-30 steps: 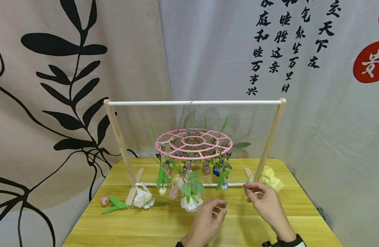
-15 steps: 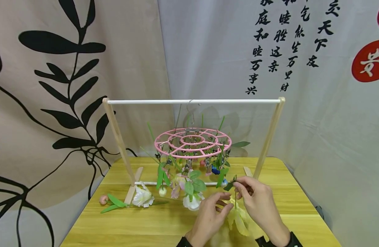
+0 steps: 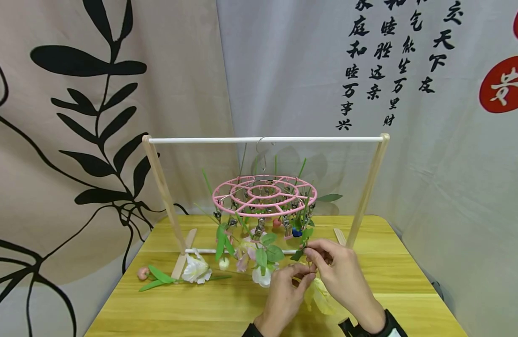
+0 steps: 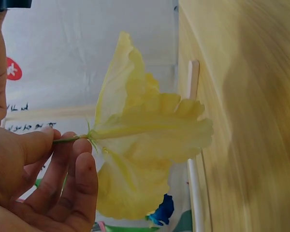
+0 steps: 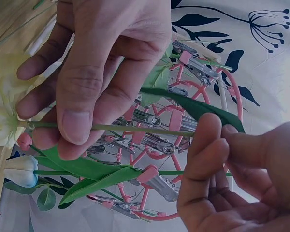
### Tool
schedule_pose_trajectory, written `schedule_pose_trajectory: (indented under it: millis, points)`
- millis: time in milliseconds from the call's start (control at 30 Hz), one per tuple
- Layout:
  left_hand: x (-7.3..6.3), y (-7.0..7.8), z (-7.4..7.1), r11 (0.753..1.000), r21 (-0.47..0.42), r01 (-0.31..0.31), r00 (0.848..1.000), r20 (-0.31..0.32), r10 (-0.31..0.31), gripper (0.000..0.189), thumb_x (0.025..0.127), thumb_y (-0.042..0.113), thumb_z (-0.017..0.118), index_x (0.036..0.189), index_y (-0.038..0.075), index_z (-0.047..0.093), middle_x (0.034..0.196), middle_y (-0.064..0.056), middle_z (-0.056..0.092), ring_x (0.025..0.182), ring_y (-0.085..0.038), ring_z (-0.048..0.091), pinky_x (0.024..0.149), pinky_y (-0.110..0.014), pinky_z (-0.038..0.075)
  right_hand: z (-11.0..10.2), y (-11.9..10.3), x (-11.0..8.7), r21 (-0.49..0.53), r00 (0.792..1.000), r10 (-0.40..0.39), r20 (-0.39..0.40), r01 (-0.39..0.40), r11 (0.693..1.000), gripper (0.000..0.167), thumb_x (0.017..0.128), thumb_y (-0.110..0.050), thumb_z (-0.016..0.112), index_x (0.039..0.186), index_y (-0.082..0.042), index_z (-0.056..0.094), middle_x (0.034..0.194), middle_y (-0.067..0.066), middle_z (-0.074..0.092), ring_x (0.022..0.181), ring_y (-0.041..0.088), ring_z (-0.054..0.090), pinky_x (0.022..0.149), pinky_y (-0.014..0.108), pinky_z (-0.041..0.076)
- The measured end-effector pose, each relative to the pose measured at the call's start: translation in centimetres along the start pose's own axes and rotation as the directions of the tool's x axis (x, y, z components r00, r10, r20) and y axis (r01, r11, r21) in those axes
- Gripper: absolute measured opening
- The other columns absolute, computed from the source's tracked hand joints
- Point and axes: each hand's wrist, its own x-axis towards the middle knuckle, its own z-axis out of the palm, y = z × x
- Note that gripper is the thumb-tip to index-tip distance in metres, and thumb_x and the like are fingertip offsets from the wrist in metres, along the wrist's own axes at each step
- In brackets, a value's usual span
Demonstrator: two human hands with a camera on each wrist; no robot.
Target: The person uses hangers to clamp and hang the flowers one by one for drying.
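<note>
A yellow artificial flower (image 3: 320, 296) hangs head-down between my two hands. My left hand (image 3: 286, 290) pinches its thin green stem just above the bloom, as the yellow flower (image 4: 145, 140) in the left wrist view makes plain. Higher on the stem, my right hand (image 3: 343, 276) pinches it beside a dark green leaf (image 5: 198, 110). Behind the hands hangs a pink round clip hanger (image 3: 265, 215) with metal clips. Several artificial flowers are clipped to it, among them a white and pale blue tulip (image 5: 21, 170) and a blue flower (image 3: 296, 232).
The hanger hooks over a white rod (image 3: 200, 140) on a wooden-legged stand (image 3: 159, 182). On the wooden table (image 3: 179, 313), at the left, lie a white flower (image 3: 196, 269) and a pink bud (image 3: 143, 273) with green leaves. A printed cloth backs the table.
My right hand has brought the yellow flower from the stand's right leg leftward to the front of the hanger. My left hand has moved slightly and now pinches the stem too.
</note>
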Motion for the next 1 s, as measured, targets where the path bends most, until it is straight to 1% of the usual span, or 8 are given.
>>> schedule_pose_trajectory:
  millis: [133, 267, 467, 600, 767, 867, 933, 1000]
  points:
    - [-0.1, 0.0, -0.2, 1.0, -0.005, 0.016, 1.0, 0.006, -0.016, 0.013, 0.113, 0.023, 0.08, 0.114, 0.015, 0.09, 0.108, 0.0, 0.09, 0.093, -0.002, 0.08, 0.08, -0.017, 0.065, 0.1, 0.1, 0.1, 0.004, 1.0, -0.018, 0.013, 0.018, 1.0, 0.011, 0.107, -0.009, 0.084, 0.109, -0.019, 0.087, 0.092, -0.009, 0.084, 0.074, -0.001, 0.068, 0.065, 0.023, 0.059]
    - [-0.3, 0.0, -0.5, 1.0, -0.001, 0.014, 1.0, -0.012, -0.014, 0.012, 0.113, 0.022, 0.08, 0.114, 0.015, 0.09, 0.108, 0.001, 0.09, 0.093, 0.0, 0.08, 0.08, -0.018, 0.066, 0.0, 0.2, 0.5, 0.012, 0.999, -0.039, 0.015, 0.039, 0.999, 0.009, 0.109, -0.014, 0.082, 0.114, -0.019, 0.087, 0.093, -0.009, 0.083, 0.076, 0.002, 0.07, 0.066, 0.023, 0.06]
    - [-0.7, 0.0, -1.2, 0.998, -0.014, 0.054, 0.998, -0.041, -0.054, 0.009, 0.112, 0.022, 0.081, 0.114, 0.022, 0.09, 0.11, 0.004, 0.09, 0.094, 0.001, 0.08, 0.083, -0.02, 0.067, 0.1, 0.1, 1.9, -0.027, 0.997, -0.078, -0.019, 0.077, 0.997, 0.014, 0.113, -0.02, 0.08, 0.124, -0.021, 0.087, 0.102, -0.014, 0.084, 0.09, 0.004, 0.072, 0.078, 0.025, 0.065]
    - [-1.1, 0.0, -1.8, 0.999, -0.005, 0.047, 0.997, -0.061, -0.048, 0.011, 0.112, 0.024, 0.081, 0.114, 0.019, 0.091, 0.109, 0.002, 0.091, 0.093, -0.002, 0.082, 0.081, -0.02, 0.068, 0.5, -0.1, 2.9, -0.02, 0.996, -0.094, -0.004, 0.094, 0.995, 0.021, 0.113, -0.022, 0.081, 0.133, -0.017, 0.085, 0.112, -0.009, 0.088, 0.096, 0.008, 0.079, 0.083, 0.027, 0.068]
    - [-1.7, 0.0, -2.4, 0.999, -0.015, 0.036, 0.995, -0.092, -0.037, 0.013, 0.113, 0.025, 0.081, 0.112, 0.017, 0.091, 0.108, -0.001, 0.091, 0.094, -0.011, 0.086, 0.077, -0.017, 0.067, 1.3, 0.0, 4.1, 0.019, 0.992, -0.123, 0.04, 0.122, 0.992, 0.031, 0.112, -0.02, 0.082, 0.141, -0.009, 0.081, 0.119, 0.002, 0.09, 0.095, 0.012, 0.087, 0.081, 0.026, 0.07]
    - [-1.9, 0.0, -2.8, 0.998, -0.043, 0.048, 0.994, -0.099, -0.052, 0.012, 0.113, 0.027, 0.081, 0.112, 0.019, 0.091, 0.107, -0.001, 0.091, 0.093, -0.015, 0.087, 0.076, -0.016, 0.066, 1.7, 0.0, 4.5, 0.041, 0.991, -0.114, 0.071, 0.111, 0.993, 0.035, 0.112, -0.021, 0.081, 0.146, -0.009, 0.079, 0.115, 0.002, 0.09, 0.093, 0.011, 0.085, 0.078, 0.024, 0.068]
    - [-2.0, 0.0, -3.0, 0.996, -0.054, 0.064, 0.993, -0.098, -0.069, 0.012, 0.112, 0.029, 0.081, 0.112, 0.021, 0.091, 0.108, -0.001, 0.091, 0.093, -0.014, 0.087, 0.076, -0.016, 0.067, 2.0, 0.0, 4.8, 0.044, 0.991, -0.1, 0.09, 0.097, 0.994, 0.036, 0.113, -0.022, 0.081, 0.147, -0.011, 0.079, 0.111, -0.001, 0.09, 0.091, 0.009, 0.084, 0.075, 0.023, 0.066]
    - [-2.1, -0.1, -3.2, 0.996, -0.054, 0.073, 0.991, -0.105, -0.078, 0.012, 0.112, 0.03, 0.082, 0.112, 0.022, 0.09, 0.107, -0.001, 0.091, 0.092, -0.012, 0.086, 0.076, -0.017, 0.067, 2.1, 0.0, 5.0, 0.051, 0.99, -0.086, 0.11, 0.081, 0.995, 0.036, 0.113, -0.023, 0.08, 0.148, -0.012, 0.078, 0.106, -0.003, 0.09, 0.088, 0.006, 0.082, 0.069, 0.023, 0.062]
